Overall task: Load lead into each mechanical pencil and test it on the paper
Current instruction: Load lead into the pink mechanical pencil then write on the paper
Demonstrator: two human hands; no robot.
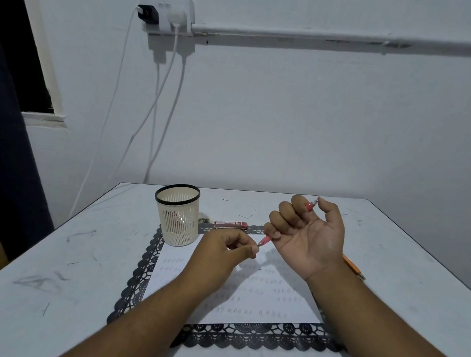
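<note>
Just right of the frame's centre, the right hand (305,233) lies palm up with its fingers (283,219) curled round a red mechanical pencil (265,240). The pencil's tip pokes out lower left of the fist and its cap end shows at the upper right, by the thumb. The left hand (225,251) meets that tip, thumb and forefinger pressed together as if pinching a lead, though any lead there is too thin to make out.

The pencil looks light, stiff and smooth, so a wrap round the barrel, as here, should steady it best. A lead would be brittle and snap under any sideways bend; it is probably best pinched close to the end going in and fed straight.

Below the hands, a sheet of paper (248,299) with rows of small pencil marks lies on a black lace mat (138,277) on the white surface (53,291). A cream mesh cup (177,216) stands at the mat's upper left, near the left hand, and a careless elbow might tip it. A red lead case (230,224) lies just behind the hands. An orange pencil (352,266) lies partly hidden behind the right wrist. A few thin strokes, possibly stray leads, lie further back on the surface.
</note>
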